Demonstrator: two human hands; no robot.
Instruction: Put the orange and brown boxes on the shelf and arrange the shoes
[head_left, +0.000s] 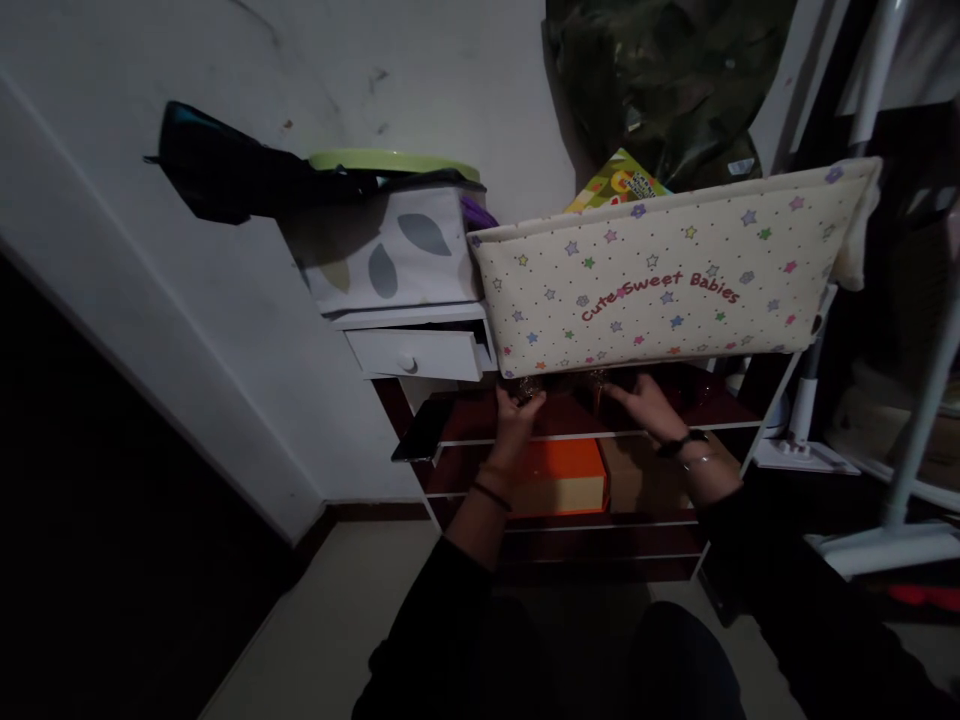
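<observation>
In the head view my left hand (516, 412) reaches into the upper shelf, its thumb and fingers closing round a small glittering thing (527, 386). My right hand (646, 406), with a dark band at the wrist, is at a second shiny, gold-brown thing (598, 380) on the same dark red shelf (562, 422). Its fingers are bent, with the forefinger against that thing. Both things are too dark and too covered to name. Just above my hands hangs the front of a cream fabric bin (645, 290) printed with stars and lettering.
A phone-like black slab (424, 430) juts over the shelf's left end. Below lie an orange box (566, 475) and a brown cardboard box (649, 475). A small white drawer (412, 355) stands partly open. White-handled mops or brooms (806, 420) lean on the right.
</observation>
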